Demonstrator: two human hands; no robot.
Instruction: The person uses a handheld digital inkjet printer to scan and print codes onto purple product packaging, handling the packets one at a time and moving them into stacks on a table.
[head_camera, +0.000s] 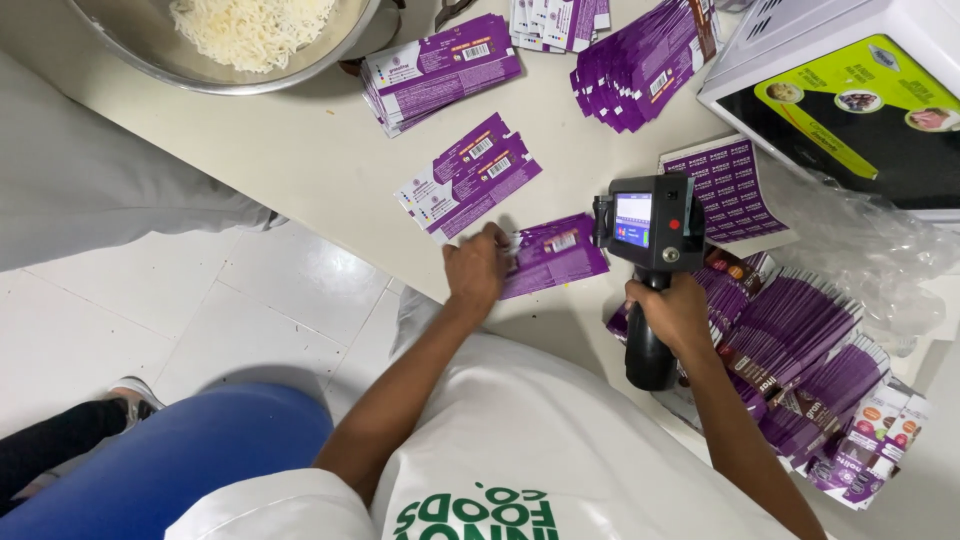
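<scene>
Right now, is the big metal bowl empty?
No, the metal bowl at the top of the table holds a heap of white shredded food.

The flat purple printed pouch (553, 254) under the left hand (476, 270) looked like glossy plastic film, as did the fanned purple pouch stacks (800, 350). The black handheld printer (652, 240) in the right hand (672, 312) was matt hard plastic with a shiny lit screen. The off-white worktop (300, 160) looked smooth and faintly satin. The round steel bowl (190, 65) was brushed metal. The crumpled clear plastic wrap (860, 250) gleamed. The white floor tiles (200, 310) shone.
</scene>
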